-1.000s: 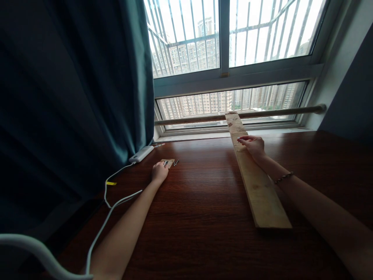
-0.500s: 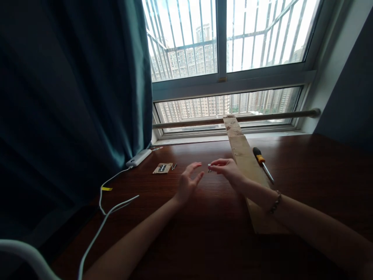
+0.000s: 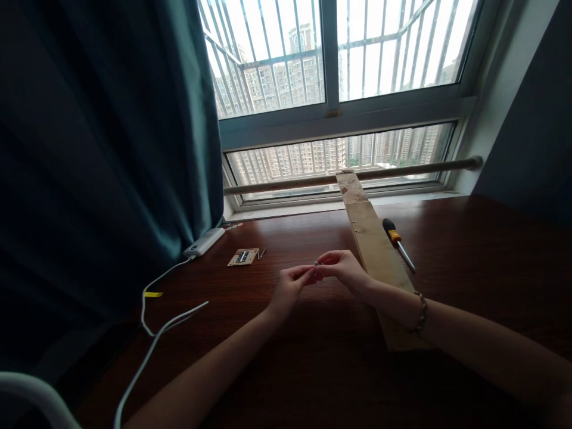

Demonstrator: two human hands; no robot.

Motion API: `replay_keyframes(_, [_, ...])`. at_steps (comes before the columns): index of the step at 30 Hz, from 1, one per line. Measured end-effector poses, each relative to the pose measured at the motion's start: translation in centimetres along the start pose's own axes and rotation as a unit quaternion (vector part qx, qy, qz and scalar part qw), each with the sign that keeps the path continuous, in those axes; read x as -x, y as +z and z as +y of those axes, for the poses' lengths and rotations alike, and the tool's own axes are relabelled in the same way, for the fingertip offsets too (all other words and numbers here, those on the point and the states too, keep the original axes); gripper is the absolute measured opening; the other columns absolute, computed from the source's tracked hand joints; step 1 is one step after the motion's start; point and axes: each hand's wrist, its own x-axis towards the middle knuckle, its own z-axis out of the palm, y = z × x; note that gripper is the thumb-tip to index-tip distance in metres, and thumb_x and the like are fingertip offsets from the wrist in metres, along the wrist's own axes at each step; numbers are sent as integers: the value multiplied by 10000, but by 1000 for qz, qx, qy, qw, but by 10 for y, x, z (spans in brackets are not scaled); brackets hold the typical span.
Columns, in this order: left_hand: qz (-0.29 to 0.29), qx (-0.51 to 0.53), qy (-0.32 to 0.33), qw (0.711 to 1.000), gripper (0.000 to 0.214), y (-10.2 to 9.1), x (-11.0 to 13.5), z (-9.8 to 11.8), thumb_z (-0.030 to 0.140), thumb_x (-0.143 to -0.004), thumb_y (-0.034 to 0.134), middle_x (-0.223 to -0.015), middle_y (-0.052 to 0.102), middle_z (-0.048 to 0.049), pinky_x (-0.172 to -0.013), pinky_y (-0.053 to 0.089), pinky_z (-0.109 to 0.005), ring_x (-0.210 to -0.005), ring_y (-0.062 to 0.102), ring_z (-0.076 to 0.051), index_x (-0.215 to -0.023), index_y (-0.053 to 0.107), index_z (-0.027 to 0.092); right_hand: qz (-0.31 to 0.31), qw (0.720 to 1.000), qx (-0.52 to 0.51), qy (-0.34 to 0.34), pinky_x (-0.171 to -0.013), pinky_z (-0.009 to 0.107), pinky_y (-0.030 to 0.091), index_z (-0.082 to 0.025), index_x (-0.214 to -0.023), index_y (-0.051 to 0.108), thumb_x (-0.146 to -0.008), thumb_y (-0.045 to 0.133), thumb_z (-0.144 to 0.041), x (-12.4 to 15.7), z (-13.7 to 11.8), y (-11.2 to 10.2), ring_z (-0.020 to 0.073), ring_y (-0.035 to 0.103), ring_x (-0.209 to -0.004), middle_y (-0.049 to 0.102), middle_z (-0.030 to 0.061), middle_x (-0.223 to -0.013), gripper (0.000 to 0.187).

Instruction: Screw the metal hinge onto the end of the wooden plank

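Note:
My right hand (image 3: 346, 270) pinches a small shiny metal piece (image 3: 317, 263) between thumb and fingertips, above the table. Its shape is mostly covered by the fingers, and it looks like a small screw. My left hand (image 3: 289, 289) meets it from the other side, with thumb and fingers closed at the same piece. The fingertips of both hands touch. To the left lie two screws (image 3: 261, 254) beside a small card-like piece (image 3: 242, 257) with a dark middle. A wooden board (image 3: 374, 235) passes under my right forearm.
A screwdriver (image 3: 398, 244) with a black and yellow handle lies right of the board. A white power bank (image 3: 204, 243) with a white cable (image 3: 152, 351) sits by the curtain (image 3: 179, 119) at left. The board's far end reaches the window rail (image 3: 411, 171).
My left hand has closed from spread fingers and come to my right hand's fingertips at the small metal piece. The whole view has shifted slightly.

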Motion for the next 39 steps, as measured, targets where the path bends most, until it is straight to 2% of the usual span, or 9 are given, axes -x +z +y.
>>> replay_keyframes(5, [-13,54,-71,996,253,-3,0,-2,314,-691,673,-788,693,-84,-743,474,-269,-753,621,-160,-845,696,115,17,997,72,-28,-583,276,476,-113,-711,670,-528,764,-299,-2,4,-3,169,612,-595,665,49,-632,277])
replay_keyframes(11, [18,14,-57,998,244,-8,-5,-6,305,-631,720,-742,695,-80,-729,471,-267,-718,619,-157,-787,708,118,25,986,156,-49,-692,313,506,-129,-798,712,-600,712,-272,-4,12,-5,214,645,-738,698,68,-752,244])
replay_keyframes(16, [35,-17,-55,998,288,-7,-4,-5,351,-633,709,-757,701,-92,-729,484,-302,-722,632,-184,-806,712,121,53,978,189,-75,-670,293,511,-156,-789,716,-630,686,-246,-2,9,-3,201,646,-717,699,50,-748,185])
replay_keyframes(20, [13,-56,-33,998,305,-3,-1,-4,376,-673,668,-819,704,-99,-756,486,-321,-787,635,-207,-840,712,125,47,975,200,-80,-599,267,502,-148,-718,708,-634,665,-202,0,5,-1,179,633,-630,680,38,-654,109])
replay_keyframes(23, [19,-70,-17,997,294,0,1,-3,357,-690,653,-850,704,-93,-770,487,-327,-823,634,-217,-865,707,127,31,979,189,-74,-549,249,488,-139,-705,699,-648,644,-189,2,4,0,161,616,-571,664,31,-604,94])
replay_keyframes(28, [13,-115,25,993,259,2,4,-1,305,-707,639,-907,700,-74,-798,478,-324,-863,632,-222,-900,699,144,50,967,233,-89,-552,236,469,-147,-734,710,-656,647,-187,2,7,1,162,619,-601,671,33,-628,108])
replay_keyframes(34, [18,-273,112,955,219,2,8,0,324,-776,558,-857,697,-50,-740,468,-302,-790,628,-202,-890,705,211,46,952,286,-100,-576,239,463,-167,-703,708,-647,672,-186,1,10,0,170,628,-629,678,30,-650,70])
replay_keyframes(37, [25,-314,116,942,208,-3,3,-4,294,-785,534,-847,697,-49,-701,468,-289,-762,627,-192,-877,704,216,37,957,273,-91,-605,252,483,-160,-780,698,-643,691,-212,1,11,1,181,642,-666,687,43,-704,147])
replay_keyframes(39, [61,-330,102,937,186,-15,-6,-10,277,-756,561,-842,700,-50,-694,470,-288,-753,630,-192,-854,703,205,34,961,262,-83,-620,259,496,-164,-851,683,-646,699,-236,2,11,1,183,648,-691,691,53,-781,218])
